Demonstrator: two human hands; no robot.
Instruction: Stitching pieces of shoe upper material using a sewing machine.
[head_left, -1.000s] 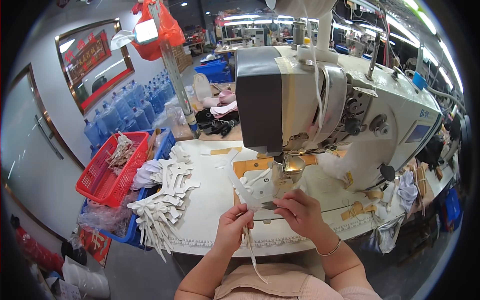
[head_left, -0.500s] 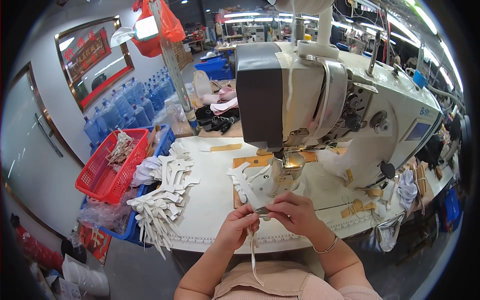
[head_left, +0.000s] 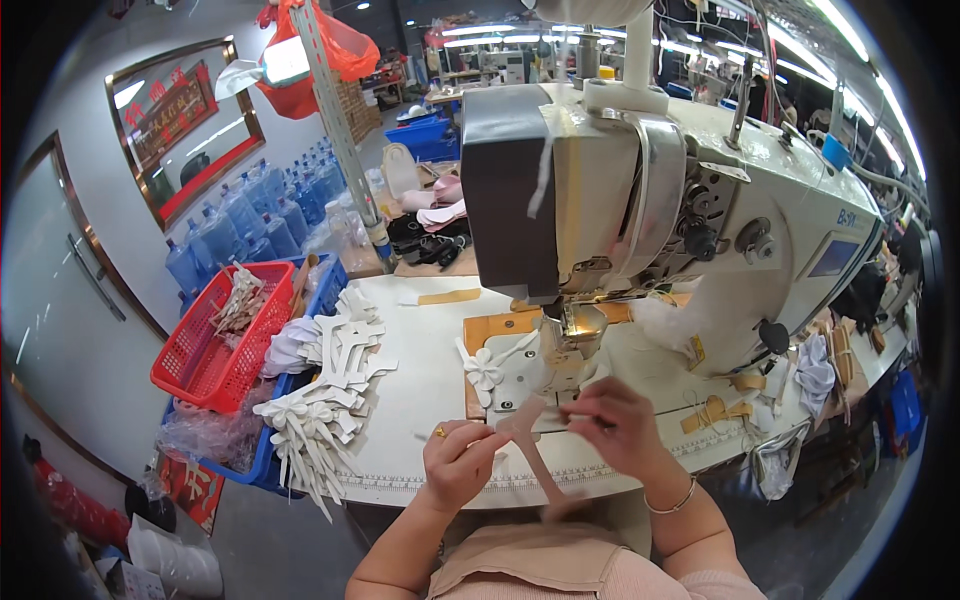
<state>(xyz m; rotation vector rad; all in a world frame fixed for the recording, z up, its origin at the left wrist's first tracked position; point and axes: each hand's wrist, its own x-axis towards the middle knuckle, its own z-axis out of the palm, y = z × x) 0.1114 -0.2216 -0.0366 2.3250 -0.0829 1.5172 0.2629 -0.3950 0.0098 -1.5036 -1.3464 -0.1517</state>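
My left hand pinches one edge of a pale beige, branched strap piece, held over the front edge of the sewing machine table. The strap's lower end is smeared by motion. Just right of it is my right hand, blurred, its fingers curled together; a small dark thing shows at the fingertips, too unclear to name. Beyond my hands, a white flower-shaped strap piece lies on the plate beside the sewing machine's needle area. The machine towers above the hands.
On the left, a pile of white strap pieces hangs over the table edge beside a blue crate. A red basket of scraps rests on that crate. Tan strips and a grey-white cloth bundle lie on the right.
The white piece held in both hands now lies beside the needle area. My left hand holds a beige strap piece instead. The right hand has moved slightly right, apart from the left.
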